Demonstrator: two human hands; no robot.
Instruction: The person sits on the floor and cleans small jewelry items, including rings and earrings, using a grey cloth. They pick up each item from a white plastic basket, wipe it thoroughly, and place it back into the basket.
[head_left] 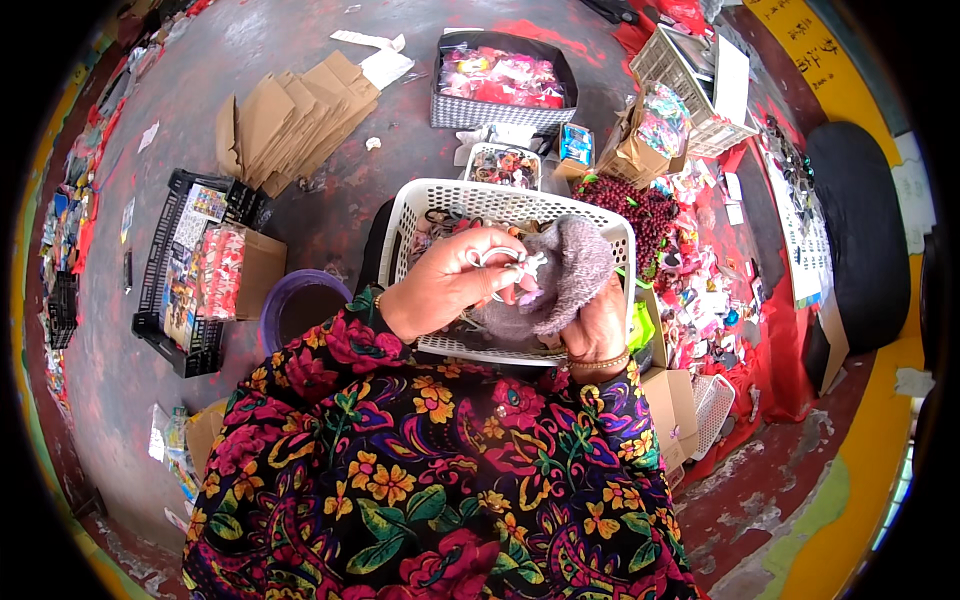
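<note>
A white perforated plastic basket (405, 215) stands in front of me, with hair ties and other small items in it. Above it my right hand (598, 325) is closed round a fuzzy mauve-grey knitted piece, perhaps a hat (578, 265), whose folds hide some of the fingers. My left hand (455, 280) pinches a looped white band (485, 258) between thumb and fingers, right against the knitted piece. Small white and pink bits show at its fingertips, too small to name.
Beyond the basket are a small white basket (478, 148) of trinkets and a checked box (440, 108) of pink packets. On the left stand a black crate (180, 340) and a purple bucket (270, 325). Dark red beads (640, 210) and accessories lie to the right.
</note>
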